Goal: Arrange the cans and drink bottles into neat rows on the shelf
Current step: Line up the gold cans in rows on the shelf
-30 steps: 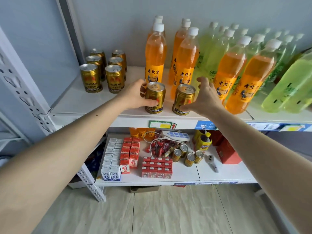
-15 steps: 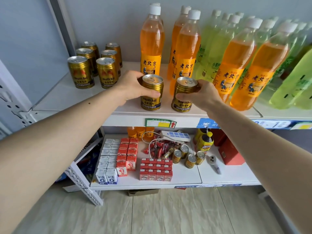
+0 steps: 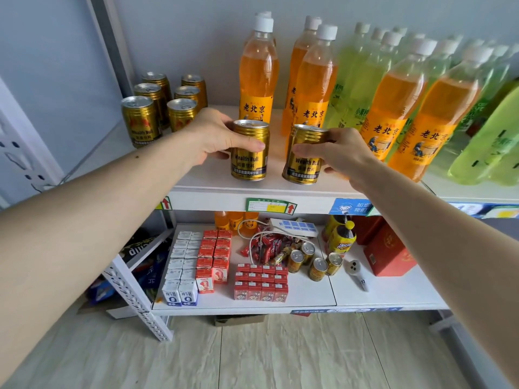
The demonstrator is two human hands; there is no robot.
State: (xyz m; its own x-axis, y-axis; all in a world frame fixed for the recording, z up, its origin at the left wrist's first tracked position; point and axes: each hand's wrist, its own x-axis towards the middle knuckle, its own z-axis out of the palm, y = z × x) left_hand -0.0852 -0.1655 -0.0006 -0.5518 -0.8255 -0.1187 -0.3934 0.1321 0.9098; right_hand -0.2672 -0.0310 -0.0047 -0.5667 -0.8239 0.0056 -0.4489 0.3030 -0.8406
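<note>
Left hand [image 3: 213, 136] is clasping one gold ribbed metal can [image 3: 249, 151] at the white shelf's [image 3: 207, 196] front edge. Right hand [image 3: 341, 153] is gripping a tilted second gold can [image 3: 303, 155] beside it. Rigid, smooth, probably slippery; side-wall holds suit.

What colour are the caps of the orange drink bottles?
White; the head view shows the caps of the orange drink bottles clearly.
</note>
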